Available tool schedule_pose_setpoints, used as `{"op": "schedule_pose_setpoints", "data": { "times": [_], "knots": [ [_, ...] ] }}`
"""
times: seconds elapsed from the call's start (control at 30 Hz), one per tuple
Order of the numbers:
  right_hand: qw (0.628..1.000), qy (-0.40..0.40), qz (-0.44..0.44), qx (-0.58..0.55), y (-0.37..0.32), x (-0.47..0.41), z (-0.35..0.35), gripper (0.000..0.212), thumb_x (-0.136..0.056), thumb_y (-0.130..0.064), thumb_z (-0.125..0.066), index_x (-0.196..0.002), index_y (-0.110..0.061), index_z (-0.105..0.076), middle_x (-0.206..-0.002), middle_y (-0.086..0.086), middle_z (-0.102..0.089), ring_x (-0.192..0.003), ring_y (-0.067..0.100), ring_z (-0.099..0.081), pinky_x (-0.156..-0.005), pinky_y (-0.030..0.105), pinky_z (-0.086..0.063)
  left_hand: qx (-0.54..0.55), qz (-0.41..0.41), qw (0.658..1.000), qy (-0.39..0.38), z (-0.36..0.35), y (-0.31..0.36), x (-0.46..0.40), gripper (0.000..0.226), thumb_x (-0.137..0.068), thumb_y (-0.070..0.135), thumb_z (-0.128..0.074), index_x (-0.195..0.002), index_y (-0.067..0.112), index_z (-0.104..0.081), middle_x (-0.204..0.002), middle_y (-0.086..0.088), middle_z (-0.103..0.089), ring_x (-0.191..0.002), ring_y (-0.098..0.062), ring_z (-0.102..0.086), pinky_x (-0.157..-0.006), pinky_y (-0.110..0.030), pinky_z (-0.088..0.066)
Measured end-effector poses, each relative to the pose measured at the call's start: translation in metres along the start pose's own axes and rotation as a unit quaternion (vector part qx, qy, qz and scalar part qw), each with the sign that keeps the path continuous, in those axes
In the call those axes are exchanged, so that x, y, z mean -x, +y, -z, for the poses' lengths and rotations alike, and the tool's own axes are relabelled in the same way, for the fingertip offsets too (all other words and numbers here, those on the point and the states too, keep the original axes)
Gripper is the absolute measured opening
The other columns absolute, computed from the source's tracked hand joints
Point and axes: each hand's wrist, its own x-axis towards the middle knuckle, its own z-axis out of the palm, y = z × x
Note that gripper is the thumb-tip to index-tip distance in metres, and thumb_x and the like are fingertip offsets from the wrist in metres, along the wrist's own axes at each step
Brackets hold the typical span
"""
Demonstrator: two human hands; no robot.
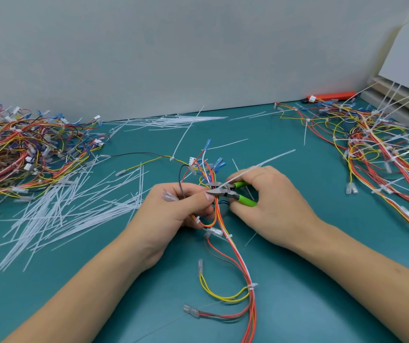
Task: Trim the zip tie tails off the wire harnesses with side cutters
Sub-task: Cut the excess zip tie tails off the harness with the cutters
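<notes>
My left hand [173,206] curls around the wire harness [219,219], thumb pressing the bundle above the teal table [322,280]. My right hand [267,201] grips the green-handled side cutters [225,190], blades parted, apparently about the base of a white zip tie tail [260,165] that slants up to the right.

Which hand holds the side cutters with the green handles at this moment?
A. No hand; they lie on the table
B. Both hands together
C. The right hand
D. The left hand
C: the right hand grips the green handles of the side cutters, while the left hand holds the wire harness beside the open blades.
</notes>
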Motion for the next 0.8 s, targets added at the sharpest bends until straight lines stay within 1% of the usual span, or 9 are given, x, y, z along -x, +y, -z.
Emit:
{"op": "schedule_pose_setpoints", "data": {
  "times": [0.2,0.3,0.4,0.5,0.6,0.63,0.67,0.73,0.8],
  "knots": [
    [1.0,0.0,0.008,0.017,0.0048,-0.0021,-0.0037,0.02,-0.082,-0.029,-0.07,-0.102,-0.029,-0.073,-0.093,-0.011,-0.064,-0.098,0.017,-0.056,-0.096,0.045,-0.047,-0.002,0.0,1.0,0.0,0.0002,-0.0006,-0.0002,0.01,-0.078,0.023,-0.074,-0.078,0.015,-0.079,-0.072,-0.009,-0.071,-0.063,-0.016,-0.065,-0.054,-0.02,-0.049],
    [1.0,-0.002,0.017,0.014,0.0053,-0.0017,-0.0037,0.007,-0.082,-0.03,-0.071,-0.086,-0.024,-0.069,-0.078,-0.006,-0.06,-0.083,0.019,-0.053,-0.083,0.043,-0.05,-0.005,-0.001,1.0,0.0,0.0007,-0.0007,0.0,0.01,-0.078,0.023,-0.074,-0.078,0.015,-0.079,-0.073,-0.009,-0.071,-0.064,-0.016,-0.066,-0.054,-0.02,-0.049],
    [1.0,-0.009,0.009,0.01,0.0056,-0.0036,-0.0023,0.023,-0.083,-0.029,-0.07,-0.07,-0.016,-0.056,-0.06,0.003,-0.049,-0.065,0.025,-0.046,-0.06,0.041,-0.046,-0.004,-0.002,1.0,-0.003,0.0003,-0.0001,0.0004,0.01,-0.078,0.024,-0.074,-0.077,0.016,-0.079,-0.074,-0.01,-0.07,-0.065,-0.018,-0.065,-0.055,-0.021,-0.049],
    [1.0,-0.004,0.01,0.018,0.0059,-0.002,-0.0037,0.032,-0.085,-0.03,-0.067,-0.067,-0.013,-0.046,-0.056,0.005,-0.042,-0.061,0.027,-0.041,-0.054,0.04,-0.04,0.0,-0.004,1.0,-0.009,-0.0003,0.001,0.0016,0.01,-0.078,0.025,-0.074,-0.078,0.016,-0.078,-0.073,-0.009,-0.07,-0.065,-0.017,-0.064,-0.055,-0.02,-0.048],
    [1.0,0.01,0.02,0.012,0.0067,-0.0004,-0.0049,0.02,-0.083,-0.03,-0.068,-0.071,-0.019,-0.057,-0.062,-0.003,-0.052,-0.065,0.021,-0.047,-0.061,0.043,-0.048,0.004,-0.002,1.0,-0.007,-0.0002,0.0015,0.0026,0.01,-0.078,0.024,-0.074,-0.078,0.016,-0.079,-0.072,-0.008,-0.07,-0.064,-0.016,-0.065,-0.054,-0.02,-0.048],
    [1.0,0.009,0.026,0.013,0.0068,-0.0003,-0.0047,0.008,-0.083,-0.029,-0.069,-0.079,-0.022,-0.066,-0.071,-0.007,-0.059,-0.074,0.019,-0.053,-0.071,0.042,-0.05,0.004,-0.001,1.0,-0.004,-0.0003,0.0015,0.0024,0.01,-0.077,0.024,-0.074,-0.079,0.015,-0.079,-0.072,-0.008,-0.07,-0.064,-0.016,-0.066,-0.054,-0.02,-0.049],
    [0.999,0.005,0.031,0.018,0.0058,-0.0007,-0.0039,0.008,-0.083,-0.028,-0.07,-0.09,-0.026,-0.072,-0.082,-0.01,-0.066,-0.085,0.018,-0.056,-0.082,0.041,-0.05,0.004,0.0,1.0,-0.001,-0.0004,0.0014,0.0022,0.011,-0.077,0.024,-0.074,-0.078,0.014,-0.079,-0.072,-0.009,-0.07,-0.064,-0.016,-0.066,-0.054,-0.02,-0.049],
    [1.0,0.005,0.027,0.016,0.004,-0.0007,-0.0024,0.029,-0.082,-0.028,-0.072,-0.11,-0.03,-0.074,-0.102,-0.012,-0.071,-0.103,0.02,-0.057,-0.098,0.041,-0.047,0.003,0.001,1.0,0.002,-0.0005,0.0013,0.0014,0.01,-0.077,0.024,-0.074,-0.078,0.015,-0.079,-0.072,-0.009,-0.07,-0.063,-0.017,-0.066,-0.054,-0.02,-0.049],
    [1.0,0.011,0.024,0.01,0.0029,-0.0006,-0.0007,0.037,-0.082,-0.028,-0.073,-0.118,-0.029,-0.072,-0.111,-0.012,-0.072,-0.11,0.021,-0.057,-0.103,0.044,-0.045,0.003,0.0,1.0,0.004,-0.0002,0.001,0.0008,0.01,-0.077,0.024,-0.074,-0.078,0.015,-0.079,-0.071,-0.009,-0.07,-0.062,-0.016,-0.066,-0.053,-0.02,-0.049]
  ]
}}
